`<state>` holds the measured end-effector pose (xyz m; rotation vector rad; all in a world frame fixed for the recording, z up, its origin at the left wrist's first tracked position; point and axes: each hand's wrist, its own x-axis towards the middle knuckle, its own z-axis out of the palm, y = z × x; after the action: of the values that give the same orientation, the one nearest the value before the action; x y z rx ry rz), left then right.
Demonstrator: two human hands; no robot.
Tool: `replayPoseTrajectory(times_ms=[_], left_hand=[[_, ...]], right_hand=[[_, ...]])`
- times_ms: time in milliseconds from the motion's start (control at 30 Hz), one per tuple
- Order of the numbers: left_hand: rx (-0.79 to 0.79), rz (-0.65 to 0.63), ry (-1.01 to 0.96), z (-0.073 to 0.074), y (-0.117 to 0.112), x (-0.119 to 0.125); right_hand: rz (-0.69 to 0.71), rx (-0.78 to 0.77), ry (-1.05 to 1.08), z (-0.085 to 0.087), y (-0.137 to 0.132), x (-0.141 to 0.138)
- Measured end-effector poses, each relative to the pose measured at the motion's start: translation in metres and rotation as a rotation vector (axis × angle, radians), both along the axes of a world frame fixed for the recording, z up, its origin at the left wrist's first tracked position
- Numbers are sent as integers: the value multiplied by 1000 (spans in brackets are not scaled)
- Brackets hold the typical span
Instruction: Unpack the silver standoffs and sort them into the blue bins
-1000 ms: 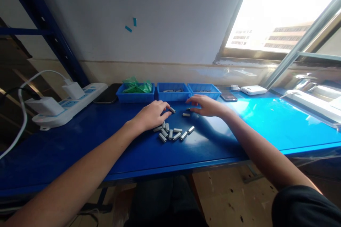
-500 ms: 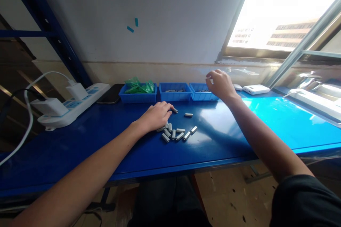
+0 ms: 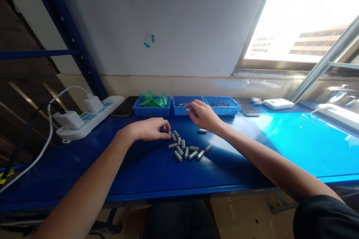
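Several silver long hex nuts [image 3: 183, 144] lie loosely on the blue tabletop, and one more long hex nut [image 3: 202, 131] sits apart behind them. At the left edge of the group my left hand [image 3: 148, 129] rests low, its thumb and fingers closed around the end of a long hex nut [image 3: 169, 133]. My right hand [image 3: 204, 115] hovers in front of the middle blue bin [image 3: 179, 111], thumb and fingertips pinched together. A small pale spot shows at those fingertips, too small to make out.
A blue bin with green plastic bags [image 3: 151, 101] stands left; a blue bin of small metal parts [image 3: 224, 110] stands right. A phone [image 3: 125, 106] and a power strip [image 3: 92, 119] with plugs and cables lie at left. A white box [image 3: 278, 103] lies at back right.
My right hand has moved left from the right bin to the middle bin. My left hand has shifted left, uncovering more long hex nuts. The whole view has tilted slightly.
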<state>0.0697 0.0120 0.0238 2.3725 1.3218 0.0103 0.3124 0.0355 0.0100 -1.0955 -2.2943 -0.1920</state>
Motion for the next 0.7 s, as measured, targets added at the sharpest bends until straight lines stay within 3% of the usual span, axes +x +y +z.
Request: replayPoseTrajectory(times_ms=[67,133,267,367,433,567,700], left_hand=[[1,-1,13,0,-1,-1],[8,13,23,-1,-1,0],[61,-5,-56,-4,1,6],[217,1,-163,-8,2,15],[276,57,-289,-11,4,22],[180,158,-644,-12,4,29],[48,122,-773,-7,1,28]], right_hand=[[-70,173,185,13,10,7],[-160,237,244,16,20,11],[-212,117,45,-4,20,7],[-113,90,92,-14,-2,-5],[33,55,140,-14,-18,-14],[321,-55,93,-15,-32,-26],[295,-33,136,-17,-34,-27]])
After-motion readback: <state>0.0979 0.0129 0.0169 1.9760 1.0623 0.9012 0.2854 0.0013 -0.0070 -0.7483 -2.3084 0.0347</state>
